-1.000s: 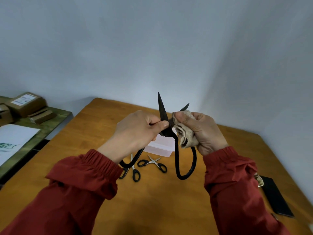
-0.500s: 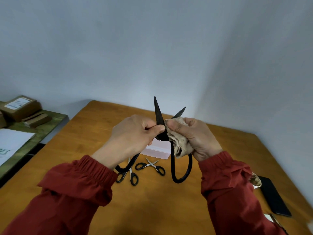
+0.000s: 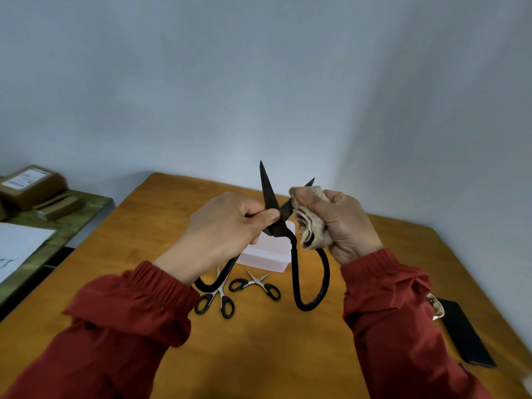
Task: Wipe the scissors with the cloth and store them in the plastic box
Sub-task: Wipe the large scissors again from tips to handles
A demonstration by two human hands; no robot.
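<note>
Large black iron scissors (image 3: 296, 263) are held up over the wooden table (image 3: 288, 341), blades spread and pointing up. My left hand (image 3: 227, 228) grips them near the pivot, thumb on the left blade. My right hand (image 3: 336, 220) holds a beige cloth (image 3: 312, 228) wrapped around the right blade, whose tip pokes out above the cloth. A pale pink plastic box (image 3: 267, 254) lies on the table behind the scissors, partly hidden by my hands. Two small black-handled scissors (image 3: 216, 300) (image 3: 256, 285) lie in front of the box.
A black phone (image 3: 463, 332) lies at the table's right edge beside a small round object (image 3: 436, 308). To the left stands a green side table (image 3: 57, 226) with cardboard boxes (image 3: 31, 185) and a white sheet (image 3: 17, 249). Grey walls close the corner behind.
My right hand slid the cloth up along the right blade toward its tip, so less of that blade shows. The left hand kept its grip. The view shifted slightly.
</note>
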